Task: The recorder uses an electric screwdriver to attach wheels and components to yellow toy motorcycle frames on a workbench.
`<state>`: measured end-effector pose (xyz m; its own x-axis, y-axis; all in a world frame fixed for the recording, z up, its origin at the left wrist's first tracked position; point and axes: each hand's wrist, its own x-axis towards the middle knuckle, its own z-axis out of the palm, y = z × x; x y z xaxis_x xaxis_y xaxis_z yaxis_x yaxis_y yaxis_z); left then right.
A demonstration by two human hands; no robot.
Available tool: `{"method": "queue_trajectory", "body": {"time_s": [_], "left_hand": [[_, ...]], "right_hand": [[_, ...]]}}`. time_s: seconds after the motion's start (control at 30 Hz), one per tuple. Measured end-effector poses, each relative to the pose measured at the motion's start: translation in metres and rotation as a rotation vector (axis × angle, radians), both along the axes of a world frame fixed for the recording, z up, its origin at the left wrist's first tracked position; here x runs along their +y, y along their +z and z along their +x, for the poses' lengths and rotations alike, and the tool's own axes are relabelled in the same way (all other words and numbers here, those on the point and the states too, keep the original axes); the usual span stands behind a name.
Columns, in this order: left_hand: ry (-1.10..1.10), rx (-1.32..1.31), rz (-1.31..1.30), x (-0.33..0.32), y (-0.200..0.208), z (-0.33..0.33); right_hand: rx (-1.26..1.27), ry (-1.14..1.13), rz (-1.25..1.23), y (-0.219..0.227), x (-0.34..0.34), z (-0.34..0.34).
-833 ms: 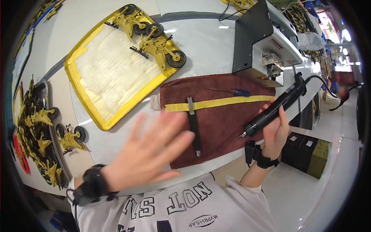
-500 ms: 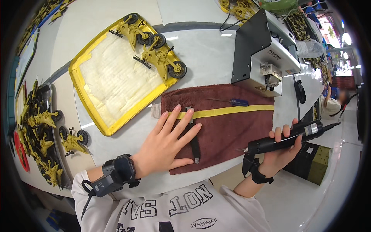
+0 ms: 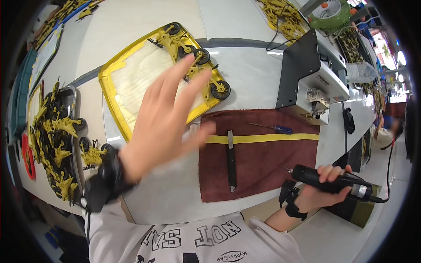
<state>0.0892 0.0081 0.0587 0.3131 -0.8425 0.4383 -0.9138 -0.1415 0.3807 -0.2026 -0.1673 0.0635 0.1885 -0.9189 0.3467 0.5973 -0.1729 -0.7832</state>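
My left hand point(image 3: 162, 118) is in the air with its fingers spread, partly blurred, over the near right side of the yellow-rimmed tray point(image 3: 116, 116). It holds nothing and hides part of the tray. Two yellow toy motorcycles with black wheels lie along the tray's right side; the nearer toy motorcycle point(image 3: 220, 89) is partly behind my fingers. In my right hand point(image 3: 326, 190) is a black electric screwdriver point(image 3: 307, 174), its bit pointing left over the edge of a brown cloth point(image 3: 272, 162). A black-handled tool with a flat metal end point(image 3: 231, 168) lies on the cloth.
A blue-handled screwdriver point(image 3: 282, 129) rests on the cloth near its yellow stripe point(image 3: 258, 139). Behind stands a black-and-white box-shaped machine point(image 3: 300, 72). At left, a metal tray point(image 3: 73, 103) is heaped with toy motorcycles, and another toy motorcycle point(image 3: 93, 154) lies beside it. A green fan point(image 3: 329, 15) stands far right.
My left hand has lifted off the cloth and the black-handled tool and moved up and left toward the yellow-rimmed tray. My right hand, still gripping the electric screwdriver, has lowered slightly.
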Motion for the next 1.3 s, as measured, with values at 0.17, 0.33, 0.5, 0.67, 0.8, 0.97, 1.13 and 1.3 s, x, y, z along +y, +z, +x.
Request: {"method": "queue_trajectory", "body": {"time_s": [0.17,0.33,0.5,0.67,0.8,0.97,1.13,1.3], "left_hand": [[0.155,-0.1,0.191,-0.039,-0.054,0.031],[0.119,0.062,0.187,-0.039,-0.048,0.039],[0.163,0.094,0.114,-0.037,-0.032,0.024],[-0.214,0.391,-0.163,-0.012,0.0,-0.056],[-0.343,0.163,0.2,-0.014,-0.055,-0.095],[-0.407,0.232,-0.005,-0.01,-0.039,-0.111],[-0.676,0.353,0.159,-0.041,-0.031,-0.118],[-0.776,0.827,0.237,-0.053,-0.043,-0.121]], "right_hand": [[0.185,-0.054,-0.191,-0.016,0.007,0.02],[0.197,-0.094,-0.151,-0.011,0.006,0.025],[0.211,-0.143,-0.149,-0.008,0.009,0.02],[0.189,-0.151,-0.134,-0.018,0.007,0.025],[0.221,-0.13,-0.119,-0.017,0.004,0.022],[0.219,-0.243,-0.088,-0.013,0.005,0.036],[0.362,-0.233,-0.137,-0.006,0.007,0.065],[0.28,-0.199,-0.113,-0.007,0.007,0.061]]}}
